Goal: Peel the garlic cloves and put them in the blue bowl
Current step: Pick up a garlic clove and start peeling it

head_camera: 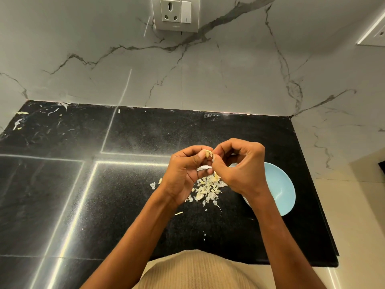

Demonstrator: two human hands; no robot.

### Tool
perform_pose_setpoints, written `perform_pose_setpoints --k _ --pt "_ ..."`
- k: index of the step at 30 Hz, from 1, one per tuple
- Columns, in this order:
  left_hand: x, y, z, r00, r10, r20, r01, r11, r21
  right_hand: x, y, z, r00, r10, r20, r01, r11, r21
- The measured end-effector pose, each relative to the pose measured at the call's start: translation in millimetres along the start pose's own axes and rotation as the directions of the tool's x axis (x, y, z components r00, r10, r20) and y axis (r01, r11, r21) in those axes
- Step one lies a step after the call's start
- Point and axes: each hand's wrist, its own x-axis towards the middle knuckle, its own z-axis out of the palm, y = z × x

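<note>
Both hands meet above the black counter (pixel 129 195). My left hand (pixel 185 174) pinches a small pale garlic clove (pixel 208 153) between thumb and fingertips. My right hand (pixel 239 165) pinches the clove's papery skin at its right side, fingers curled. A strip of white skin (pixel 203 168) hangs below between the hands. The blue bowl (pixel 280 188) stands on the counter just right of and partly under my right hand; the part of its inside that shows holds nothing.
A heap of garlic peels (pixel 207 189) lies on the counter under the hands, with stray scraps at the back left (pixel 18 122). A marble wall with a socket (pixel 176 13) rises behind. The counter's right edge runs close past the bowl.
</note>
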Motion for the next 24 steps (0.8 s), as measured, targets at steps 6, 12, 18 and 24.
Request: perform_pose_setpoints --k 6,12,18,24 --pt "0 1 -3 1.000 -0.014 0.013 0.015 0.996 -0.085 0 0 1 0.999 0.031 -0.027 -0.031 0.999 -0.015" --pt "1 -1 -7 0.998 -0.006 -0.066 0.000 0.996 -0.084 1 8 0 0.992 0.118 -0.054 -0.119 0.993 -0.007" --pt "6 -6 -17 0.980 0.064 -0.188 -0.075 0.996 -0.053 -3 24 1 0.959 0.284 0.025 -0.280 0.954 -0.107" --pt "7 -10 -22 0.966 0.077 -0.248 -0.082 0.997 -0.010 -9 41 11 0.893 0.432 0.127 -0.398 0.889 -0.228"
